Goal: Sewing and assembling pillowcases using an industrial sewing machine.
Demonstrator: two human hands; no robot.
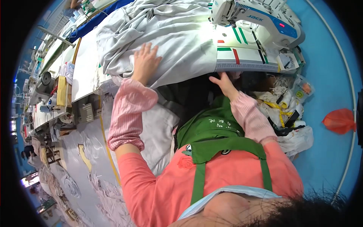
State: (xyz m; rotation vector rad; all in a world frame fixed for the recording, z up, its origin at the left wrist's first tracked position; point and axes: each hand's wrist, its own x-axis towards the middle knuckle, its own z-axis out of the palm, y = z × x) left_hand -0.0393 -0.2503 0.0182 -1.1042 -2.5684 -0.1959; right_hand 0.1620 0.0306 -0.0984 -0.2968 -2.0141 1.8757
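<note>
Head view, and over at nine o'clock there's a row of further benches (45,109) crowded with small machines and a yellow box (61,90), bending away toward the rim. Below them, at seven o'clock, pale scraps (94,181) lie heaped on the floor. Moving in, a white bench (85,64) runs up toward eleven o'clock, and a big grey cloth (174,34) is bunched across it, spilling over the near edge. The left hand (145,60) lies flat on that cloth, fingers (145,48) spread wide and pointing to twelve o'clock, pressing down, gripping nothing. Its forearm wears a pink ribbed sleeve (126,117). Centre picture now: a green apron (215,136) over a coral top, filling six o'clock. The right hand (226,84) reaches to the bench's front edge just below the cloth, at about one o'clock from the apron; its fingers (216,80) point left along the edge, loosely open, and whether they pinch the hem I cannot tell. Up at one o'clock sits a white and blue sewing machine (261,19), coloured tape strips (236,45) on the bench under it. At three o'clock, a cluttered pile of bags (291,109) with a yellow tape, and an orange bag (339,120) on the blue floor (325,68).
</note>
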